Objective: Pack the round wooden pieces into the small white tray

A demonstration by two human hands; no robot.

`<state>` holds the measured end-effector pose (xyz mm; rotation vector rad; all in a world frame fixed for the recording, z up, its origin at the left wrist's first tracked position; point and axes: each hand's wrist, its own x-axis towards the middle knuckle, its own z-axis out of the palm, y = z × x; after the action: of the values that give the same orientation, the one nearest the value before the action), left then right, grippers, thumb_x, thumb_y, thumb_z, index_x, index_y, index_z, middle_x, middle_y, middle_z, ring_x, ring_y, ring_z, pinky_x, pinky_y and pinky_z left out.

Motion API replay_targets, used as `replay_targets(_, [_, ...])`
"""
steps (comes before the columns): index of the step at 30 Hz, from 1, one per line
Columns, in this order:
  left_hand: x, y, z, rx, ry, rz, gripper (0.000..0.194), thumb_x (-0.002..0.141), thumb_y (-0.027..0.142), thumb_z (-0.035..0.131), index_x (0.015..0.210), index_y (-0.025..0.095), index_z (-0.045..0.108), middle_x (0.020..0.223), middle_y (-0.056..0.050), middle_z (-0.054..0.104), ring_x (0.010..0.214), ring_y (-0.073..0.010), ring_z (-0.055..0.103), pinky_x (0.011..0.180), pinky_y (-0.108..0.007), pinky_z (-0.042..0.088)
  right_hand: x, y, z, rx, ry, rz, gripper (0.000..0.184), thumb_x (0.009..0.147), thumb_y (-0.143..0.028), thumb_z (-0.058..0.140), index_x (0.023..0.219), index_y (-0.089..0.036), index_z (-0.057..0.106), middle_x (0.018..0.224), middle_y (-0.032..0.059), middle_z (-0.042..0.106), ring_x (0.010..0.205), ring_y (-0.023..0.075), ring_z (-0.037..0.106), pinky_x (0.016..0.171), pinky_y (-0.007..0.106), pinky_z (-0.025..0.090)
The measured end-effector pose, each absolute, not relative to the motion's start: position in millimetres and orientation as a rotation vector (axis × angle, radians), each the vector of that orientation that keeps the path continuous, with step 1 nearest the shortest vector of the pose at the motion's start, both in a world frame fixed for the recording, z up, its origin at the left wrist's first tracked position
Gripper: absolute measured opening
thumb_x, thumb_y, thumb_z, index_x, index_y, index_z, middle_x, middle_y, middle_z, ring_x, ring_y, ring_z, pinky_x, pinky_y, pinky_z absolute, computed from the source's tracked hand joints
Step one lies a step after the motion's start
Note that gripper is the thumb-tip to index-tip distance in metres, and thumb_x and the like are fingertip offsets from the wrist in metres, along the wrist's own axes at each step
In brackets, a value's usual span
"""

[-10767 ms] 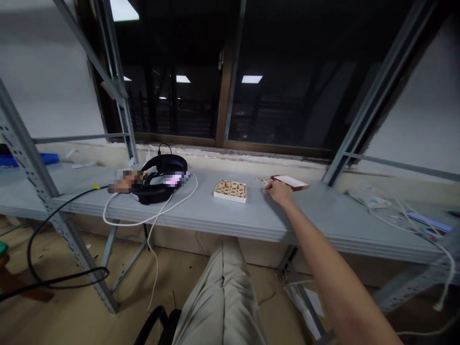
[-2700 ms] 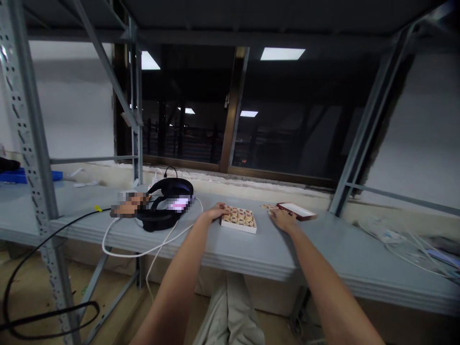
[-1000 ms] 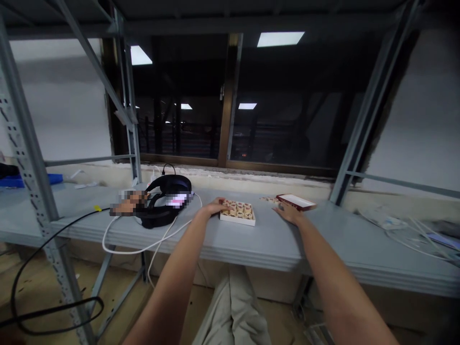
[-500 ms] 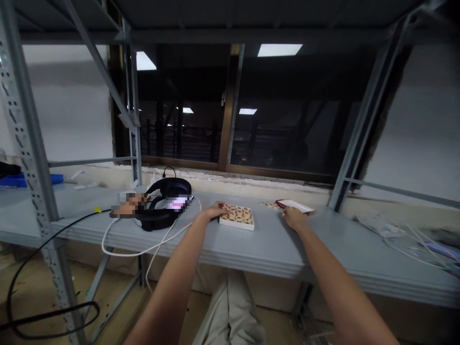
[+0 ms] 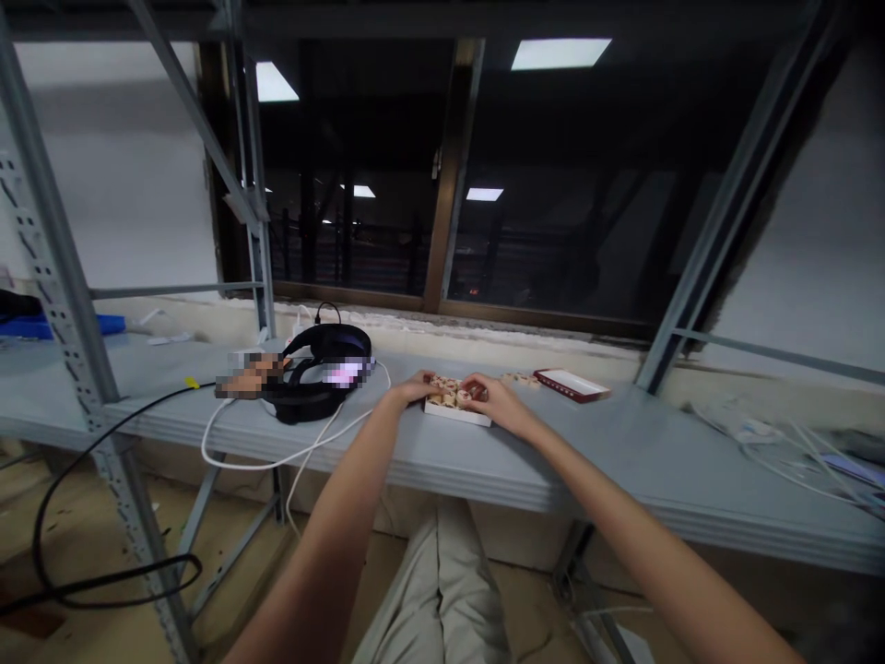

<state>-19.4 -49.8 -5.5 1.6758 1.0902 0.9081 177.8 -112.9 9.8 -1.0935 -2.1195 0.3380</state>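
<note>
On the grey shelf in front of me sits a shallow white box filled with round, pale wooden Chinese chess pieces, some with red markings. My left hand grips the box at its left side, fingertips over the rim. Over the right part of the box, my right hand pinches one chess piece between thumb and fingers, level with the other pieces. Behind my right hand, a few more loose pieces lie beside the dark red box lid, its white inside facing up.
Black headphones stand left of the box, with a lit screen behind them and a white cable looping over the shelf edge. Metal posts rise on both sides. Plastic bags and cables lie far right. A window is behind.
My right hand has moved left from the lid and loose pieces to the white box. The left hand stays at the box. My view has tilted slightly downward.
</note>
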Motion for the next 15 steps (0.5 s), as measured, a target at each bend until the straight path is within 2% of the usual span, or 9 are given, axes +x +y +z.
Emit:
replay_targets(4, [-19.1,-48.1,-5.8,1.701,1.059,0.876,0.049,0.062,0.021,0.073,0.108,0.016,0.058,0.105,-0.006,0.066,0.105,-0.0227,0.058,0.092,-0.031,0.045,180.1,-108.7,6.1,-1.104,-2.147,0.260,0.015,0.074,-0.024,0.062,0.086,-0.016,0.061,0.078,0.0019,0.062,0.067,0.0147,0.054,0.062,0.025,0.042])
replay_targets(8, [-18.6,-51.6,-4.3,1.682,1.102,0.897,0.049,0.063,0.021,0.072,0.109,0.015,0.057,0.111,-0.007,0.064,0.107,-0.0220,0.057,0.094,-0.029,0.043,180.7,-112.1,6.6,-1.109,-2.183,0.138,0.009,0.074,-0.022,0.064,0.080,-0.015,0.063,0.081,0.0040,0.062,0.071,0.0159,0.055,0.066,0.027,0.043])
replay_targets(12, [-19.0,-57.4,-1.0,1.676,1.153,0.875,0.057,0.063,0.025,0.072,0.116,0.015,0.053,0.120,-0.009,0.059,0.112,-0.0229,0.054,0.094,-0.028,0.042,187.8,-109.6,9.5,-1.141,-2.204,0.008,0.011,0.080,-0.028,0.061,0.082,-0.019,0.068,0.091,0.0037,0.066,0.085,0.0182,0.059,0.082,0.032,0.043])
replay_targets(15, [-18.2,-59.0,0.9,1.668,1.195,0.863,0.063,0.064,0.027,0.073,0.121,0.014,0.049,0.127,-0.012,0.054,0.117,-0.0243,0.051,0.096,-0.028,0.041,204.7,-95.6,13.8,-1.181,-2.134,0.044,0.020,0.086,-0.032,0.053,0.086,-0.022,0.070,0.100,0.0036,0.067,0.095,0.0187,0.059,0.090,0.034,0.041])
